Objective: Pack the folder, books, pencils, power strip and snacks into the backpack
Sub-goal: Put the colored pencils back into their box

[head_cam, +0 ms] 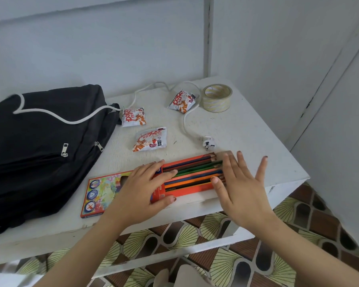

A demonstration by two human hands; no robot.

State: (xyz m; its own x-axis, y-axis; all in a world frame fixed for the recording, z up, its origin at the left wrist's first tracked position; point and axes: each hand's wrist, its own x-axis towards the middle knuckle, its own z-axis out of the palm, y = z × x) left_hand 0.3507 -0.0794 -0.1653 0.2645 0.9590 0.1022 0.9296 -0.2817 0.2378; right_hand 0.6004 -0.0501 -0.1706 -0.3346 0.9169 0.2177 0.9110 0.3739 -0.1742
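Three snack packets (pixel 150 139) lie loose on the white table (pixel 247 125), so none of those is packed yet. Down at the near edge, the pencil box (pixel 95 195) is half open, its orange tray slid out to the right with the coloured pencils (pixel 193 172) showing. The left hand (pixel 141 189) clamps the box, thumb on its near edge and fingers laid across the top. The right hand (pixel 236 183) is flat with its fingers spread apart, set against the pencil tips at the tray's right end; it looks ready to push the tray home.

Over on the left, the black backpack (pixel 39 141) lies on the table. A white cord (pixel 87 119) trails across it and loops round the far side to the plug (pixel 208 142), which rests just beyond the pencils. The strip itself is out of sight. No folder or books show; whether they are in the bag I cannot tell. A tape roll (pixel 216 97) sits far right. By my reckoning, pencils, snacks and cord remain.
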